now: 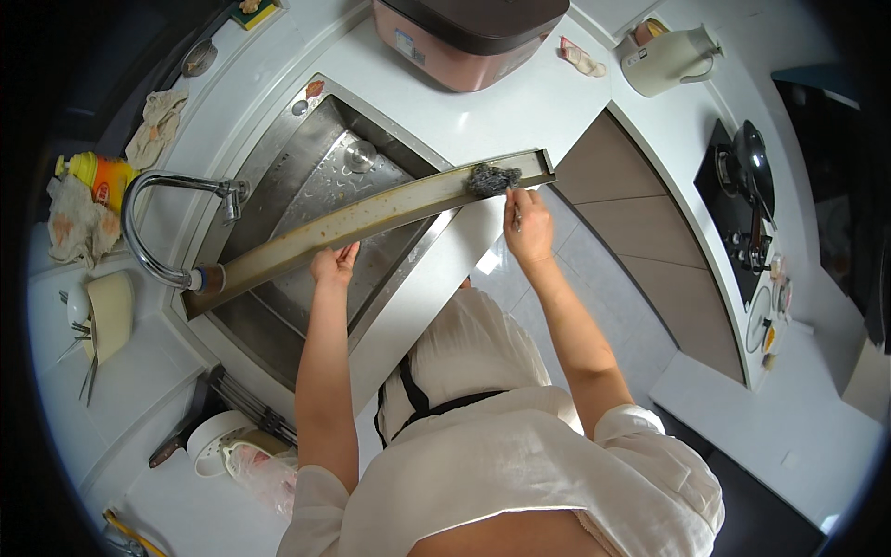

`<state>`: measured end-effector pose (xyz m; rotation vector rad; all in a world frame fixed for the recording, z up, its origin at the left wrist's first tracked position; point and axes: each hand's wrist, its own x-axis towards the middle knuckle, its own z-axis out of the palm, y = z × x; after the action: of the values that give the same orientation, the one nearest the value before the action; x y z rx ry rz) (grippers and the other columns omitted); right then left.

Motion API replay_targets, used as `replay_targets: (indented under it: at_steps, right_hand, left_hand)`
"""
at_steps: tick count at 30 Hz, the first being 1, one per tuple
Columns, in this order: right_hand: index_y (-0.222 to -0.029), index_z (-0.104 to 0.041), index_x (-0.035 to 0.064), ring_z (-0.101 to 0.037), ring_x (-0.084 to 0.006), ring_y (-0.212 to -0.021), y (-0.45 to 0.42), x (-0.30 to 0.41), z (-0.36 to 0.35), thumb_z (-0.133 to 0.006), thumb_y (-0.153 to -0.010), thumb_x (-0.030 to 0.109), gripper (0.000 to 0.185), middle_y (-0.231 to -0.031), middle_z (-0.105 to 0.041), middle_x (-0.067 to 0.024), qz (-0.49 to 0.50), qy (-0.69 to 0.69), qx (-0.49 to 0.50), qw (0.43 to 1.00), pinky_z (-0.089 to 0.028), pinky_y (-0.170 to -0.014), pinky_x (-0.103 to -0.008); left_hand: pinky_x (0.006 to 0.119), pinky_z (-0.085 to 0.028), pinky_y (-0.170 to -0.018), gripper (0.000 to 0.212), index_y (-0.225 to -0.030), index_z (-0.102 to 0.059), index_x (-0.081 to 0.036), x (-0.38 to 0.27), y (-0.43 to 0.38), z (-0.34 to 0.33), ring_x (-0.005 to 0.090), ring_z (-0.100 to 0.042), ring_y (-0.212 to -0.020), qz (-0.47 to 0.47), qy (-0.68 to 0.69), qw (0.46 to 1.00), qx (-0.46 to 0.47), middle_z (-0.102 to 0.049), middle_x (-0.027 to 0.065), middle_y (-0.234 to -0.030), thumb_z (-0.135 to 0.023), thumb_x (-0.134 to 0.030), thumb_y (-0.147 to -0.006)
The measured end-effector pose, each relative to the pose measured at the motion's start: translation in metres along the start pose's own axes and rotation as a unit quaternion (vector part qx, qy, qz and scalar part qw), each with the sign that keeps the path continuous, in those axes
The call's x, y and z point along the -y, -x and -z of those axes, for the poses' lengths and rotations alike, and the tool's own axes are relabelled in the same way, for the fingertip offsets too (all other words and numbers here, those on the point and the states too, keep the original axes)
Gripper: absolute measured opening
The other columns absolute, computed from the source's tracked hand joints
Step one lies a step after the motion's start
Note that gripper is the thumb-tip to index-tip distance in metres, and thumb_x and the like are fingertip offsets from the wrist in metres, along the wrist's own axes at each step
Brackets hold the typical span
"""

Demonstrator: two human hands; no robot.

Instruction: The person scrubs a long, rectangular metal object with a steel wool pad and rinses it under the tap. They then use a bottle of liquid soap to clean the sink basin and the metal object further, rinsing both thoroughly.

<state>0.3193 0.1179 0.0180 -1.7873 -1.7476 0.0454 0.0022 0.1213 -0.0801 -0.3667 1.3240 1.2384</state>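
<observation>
A long, narrow metal trough (355, 217) with brownish stains lies slantwise over the stainless steel sink (292, 292). My left hand (335, 264) grips its near edge around the middle. My right hand (529, 223) holds a thin handle, mostly covered by the fingers, at the trough's right end. A dark steel wool scrubber (493, 179) rests inside the trough just above that hand; how it joins the handle is hidden. The curved chrome faucet (132, 216) reaches over the trough's left end, with its spout tip at the trough.
A pink rice cooker (466, 63) stands behind the sink, and a pale kettle (665, 61) at the back right. A wok (753, 167) sits on the cooktop at right. Left are cloths (156, 129), a yellow-orange bottle (104, 177) and a utensil holder (111, 313). A knife (174, 442) lies lower left.
</observation>
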Motion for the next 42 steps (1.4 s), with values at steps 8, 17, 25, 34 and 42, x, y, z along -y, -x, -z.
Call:
replay_targets:
  at_steps: [8, 17, 25, 34, 42]
  right_hand:
    - [-0.073, -0.052, 0.0043, -0.051, -0.0355, -0.054, 0.010, 0.009, -0.010, -0.056, -0.078, 0.009, 0.009, -0.067, -0.052, -0.0153, -0.018, -0.107, 0.016, 0.994, -0.041, -0.047, -0.0411]
    - [-0.072, -0.051, -0.0002, -0.057, -0.0294, -0.059, 0.001, -0.041, 0.015, -0.050, -0.085, 0.012, 0.018, -0.069, -0.055, -0.0149, -0.084, -0.071, -0.018, 0.994, -0.043, -0.052, -0.0368]
    - [-0.077, -0.052, 0.0015, -0.053, -0.0328, -0.062, 0.000, -0.054, 0.017, -0.052, -0.083, 0.008, 0.009, -0.075, -0.053, -0.0138, -0.005, 0.026, 0.009, 1.000, -0.043, -0.054, -0.0390]
    - [-0.073, -0.048, 0.0068, -0.053, -0.0280, -0.065, -0.016, -0.074, 0.010, -0.053, -0.081, 0.017, 0.014, -0.073, -0.049, -0.0094, 0.122, 0.075, 0.078, 0.987, -0.044, -0.054, -0.0378]
    - [-0.074, -0.049, 0.0033, -0.052, -0.0354, -0.056, -0.004, -0.046, 0.013, -0.052, -0.082, 0.010, 0.011, -0.069, -0.051, -0.0163, -0.022, 0.069, 0.028, 0.997, -0.042, -0.048, -0.0429]
  left_hand:
    - [0.045, -0.048, -0.084, 0.030, -0.104, -0.048, 0.002, 0.000, -0.012, 0.009, 0.0301, -0.056, -0.091, 0.017, 0.016, 1.000, -0.018, -0.057, 0.0175, -0.097, -0.024, -0.012, -0.092]
    - [0.045, -0.049, -0.084, 0.027, -0.104, -0.046, 0.004, 0.003, -0.003, 0.005, 0.0311, -0.056, -0.090, 0.002, 0.016, 1.000, -0.008, -0.054, 0.0198, -0.099, -0.024, -0.007, -0.091]
    - [0.046, -0.049, -0.082, 0.028, -0.105, -0.045, 0.005, 0.002, -0.005, 0.006, 0.0313, -0.056, -0.089, -0.005, 0.004, 1.000, -0.014, -0.053, 0.0202, -0.098, -0.024, -0.008, -0.091]
    - [0.045, -0.050, -0.080, 0.027, -0.103, -0.047, 0.003, 0.002, -0.011, 0.007, 0.0303, -0.058, -0.085, 0.001, -0.010, 1.000, -0.002, -0.056, 0.0188, -0.091, -0.027, -0.004, -0.086]
    - [0.048, -0.050, -0.079, 0.029, -0.106, -0.046, 0.002, 0.004, -0.011, 0.000, 0.0323, -0.058, -0.085, 0.000, 0.003, 1.000, -0.020, -0.055, 0.0188, -0.093, -0.026, -0.004, -0.085]
